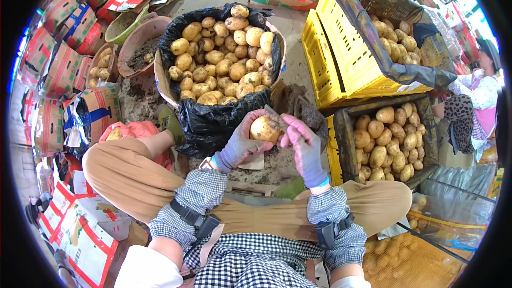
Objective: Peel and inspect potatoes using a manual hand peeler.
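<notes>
My left hand [240,141], in a grey and pink glove, is closed round a potato [265,130]. A dull, flat, greyish strip [274,117] lies against the potato's upper side; it looks like a small blade, but its kind is not clear. My right hand [305,146], gloved the same way, pinches the right end of that strip with its fingertips close to the potato. Just beyond my hands stands a round carton [159,77] lined with a black plastic bag [205,122] and heaped with potatoes [213,56].
At the right are stacked yellow crates [333,56] and a dark-lined crate [349,152] of potatoes. Tubs [128,56] with soil stand at the left, near several printed cartons [58,69]. Another person [474,101] sits at the far right. A bagged load of potatoes [394,256] lies near my right side.
</notes>
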Demonstrator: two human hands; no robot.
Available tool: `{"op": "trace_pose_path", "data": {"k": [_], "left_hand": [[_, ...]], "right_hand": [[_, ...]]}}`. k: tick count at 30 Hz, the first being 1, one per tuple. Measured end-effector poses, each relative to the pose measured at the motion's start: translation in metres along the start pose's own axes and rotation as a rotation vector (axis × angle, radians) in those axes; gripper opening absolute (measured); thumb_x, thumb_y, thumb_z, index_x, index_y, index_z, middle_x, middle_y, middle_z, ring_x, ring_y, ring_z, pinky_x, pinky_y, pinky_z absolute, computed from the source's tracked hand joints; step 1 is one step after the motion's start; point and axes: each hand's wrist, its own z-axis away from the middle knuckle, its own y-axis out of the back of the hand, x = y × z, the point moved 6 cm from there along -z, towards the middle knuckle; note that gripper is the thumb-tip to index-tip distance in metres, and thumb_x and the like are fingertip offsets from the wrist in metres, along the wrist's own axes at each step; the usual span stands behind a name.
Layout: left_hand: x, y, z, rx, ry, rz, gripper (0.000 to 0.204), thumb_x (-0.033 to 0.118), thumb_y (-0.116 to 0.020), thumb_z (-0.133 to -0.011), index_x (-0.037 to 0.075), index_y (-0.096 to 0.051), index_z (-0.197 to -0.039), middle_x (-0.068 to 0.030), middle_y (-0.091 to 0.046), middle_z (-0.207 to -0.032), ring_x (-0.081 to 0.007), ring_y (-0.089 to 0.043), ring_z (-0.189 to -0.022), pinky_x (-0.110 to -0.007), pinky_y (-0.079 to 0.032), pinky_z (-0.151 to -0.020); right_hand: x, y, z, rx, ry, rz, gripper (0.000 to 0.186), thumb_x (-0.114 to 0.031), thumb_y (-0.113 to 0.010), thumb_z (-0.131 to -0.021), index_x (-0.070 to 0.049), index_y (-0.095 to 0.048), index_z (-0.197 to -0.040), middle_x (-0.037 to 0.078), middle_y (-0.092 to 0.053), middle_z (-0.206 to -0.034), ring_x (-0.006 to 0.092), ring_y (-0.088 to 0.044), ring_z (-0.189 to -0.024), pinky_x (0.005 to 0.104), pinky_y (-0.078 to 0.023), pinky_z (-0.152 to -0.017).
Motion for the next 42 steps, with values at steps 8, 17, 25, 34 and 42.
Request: {"op": "trace_pose_path", "data": {"k": [8, 17, 25, 34, 42], "left_hand": [[-0.014, 0.016, 0.002, 0.04, 0.03, -0.087, 0.08, -0.005, -0.076, -0.069, 0.008, -0.034, -0.136, -0.0054, -0.051, -0.126, -0.0155, -0.054, -0.113, -0.029, -0.045, -0.098], [-0.001, 0.004, -0.002, 0.08, -0.072, -0.055, 0.085, 0.001, -0.081, -0.067, 0.01, -0.033, -0.137, -0.0063, -0.051, -0.125, -0.0167, -0.052, -0.114, -0.031, -0.045, -0.098], [-0.001, 0.018, 0.001, 0.22, -0.159, 0.109, 0.059, 0.006, -0.064, -0.082, 0.01, -0.037, -0.134, -0.0111, -0.053, -0.125, -0.0245, -0.058, -0.107, -0.037, -0.052, -0.09], [-0.015, 0.001, 0.005, -0.091, 0.223, 0.585, 0.059, 0.056, -0.042, -0.094, 0.008, -0.051, -0.128, -0.0158, -0.062, -0.116, -0.0305, -0.063, -0.092, -0.031, -0.048, -0.059], [-0.022, 0.01, 0.003, 0.075, 0.247, 0.409, 0.056, 0.059, -0.042, -0.094, 0.011, -0.055, -0.121, -0.0091, -0.064, -0.102, -0.0197, -0.059, -0.076, -0.024, -0.042, -0.05]], "right_hand": [[0.009, -0.014, 0.006, -0.118, -0.012, 0.251, 0.034, -0.013, -0.052, -0.098, -0.004, -0.054, -0.13, 0.004, -0.056, -0.086, 0.0091, -0.052, -0.069, 0.0212, -0.044, -0.064], [0.008, 0.0, 0.006, 0.08, 0.093, -0.011, 0.035, -0.014, -0.049, -0.099, -0.001, -0.052, -0.131, -0.001, -0.055, -0.072, 0.0009, -0.041, -0.056, 0.0155, -0.029, -0.048], [0.009, -0.017, 0.012, 0.051, 0.006, -0.049, 0.036, -0.014, -0.052, -0.098, 0.003, -0.052, -0.129, 0.006, -0.062, -0.084, 0.0123, -0.059, -0.075, 0.0264, -0.05, -0.07], [0.005, -0.002, 0.002, 0.068, 0.08, -0.074, 0.04, -0.016, -0.051, -0.099, 0.006, -0.048, -0.132, 0.002, -0.056, -0.087, 0.008, -0.055, -0.078, 0.0219, -0.045, -0.073], [0.012, -0.012, 0.005, -0.065, -0.024, -0.053, 0.038, -0.016, -0.05, -0.099, 0.004, -0.05, -0.131, 0.006, -0.062, -0.093, 0.0101, -0.056, -0.073, 0.0228, -0.047, -0.072]]}}
